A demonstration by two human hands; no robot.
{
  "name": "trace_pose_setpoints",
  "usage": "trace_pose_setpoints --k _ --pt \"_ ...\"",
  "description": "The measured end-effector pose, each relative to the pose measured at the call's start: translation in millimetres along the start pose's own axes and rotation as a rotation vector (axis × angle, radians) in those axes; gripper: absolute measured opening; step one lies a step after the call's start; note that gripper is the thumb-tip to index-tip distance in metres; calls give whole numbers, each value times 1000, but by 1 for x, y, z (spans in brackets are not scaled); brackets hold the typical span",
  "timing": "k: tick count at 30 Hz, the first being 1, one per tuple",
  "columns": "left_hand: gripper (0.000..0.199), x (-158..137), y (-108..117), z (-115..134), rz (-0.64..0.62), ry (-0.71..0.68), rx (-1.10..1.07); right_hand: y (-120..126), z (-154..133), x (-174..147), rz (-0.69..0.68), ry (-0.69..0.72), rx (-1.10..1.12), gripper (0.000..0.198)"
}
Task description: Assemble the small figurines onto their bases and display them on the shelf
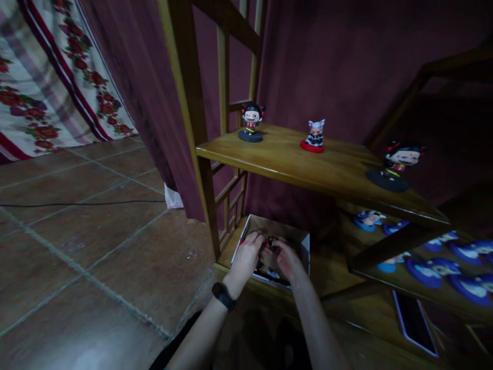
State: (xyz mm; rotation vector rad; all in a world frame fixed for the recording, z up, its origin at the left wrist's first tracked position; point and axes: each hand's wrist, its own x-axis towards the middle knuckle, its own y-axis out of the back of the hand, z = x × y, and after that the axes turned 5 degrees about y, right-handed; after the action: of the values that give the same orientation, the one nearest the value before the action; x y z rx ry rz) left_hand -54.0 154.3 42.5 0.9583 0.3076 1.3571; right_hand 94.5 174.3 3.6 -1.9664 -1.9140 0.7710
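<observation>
Both my hands are inside a white open cardboard box on the bottom shelf. My left hand, with a dark band on its wrist, has its fingers curled and closed at the box's left side. Opposite it, my right hand pinches with thumb and fingers. Between the fingertips is a small dark and red object, too blurred and covered to name. More small dark and white items lie low in the box, partly hidden by my hands.
Above, a wooden shelf carries a black-haired figurine, a white-haired figurine on a red base and another black-haired figurine. Several blue-based figurines stand lower right, near a phone. A cable crosses the tiled floor.
</observation>
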Motion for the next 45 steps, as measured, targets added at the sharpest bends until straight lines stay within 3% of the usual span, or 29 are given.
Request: trace_pose_setpoints --k 9,18,27,45 --pt "29 -7 -9 13 -114 -119 104 9 11 -2 50 -60 12 23" --pt "60 -14 -23 13 -148 -261 166 14 9 -8 66 -10 -26 18" --pt "44 -9 -26 9 -109 -317 194 14 5 -9 76 -21 33 35" --pt "41 -9 -25 11 -43 -353 214 21 -14 -18 -42 -101 -13 22"
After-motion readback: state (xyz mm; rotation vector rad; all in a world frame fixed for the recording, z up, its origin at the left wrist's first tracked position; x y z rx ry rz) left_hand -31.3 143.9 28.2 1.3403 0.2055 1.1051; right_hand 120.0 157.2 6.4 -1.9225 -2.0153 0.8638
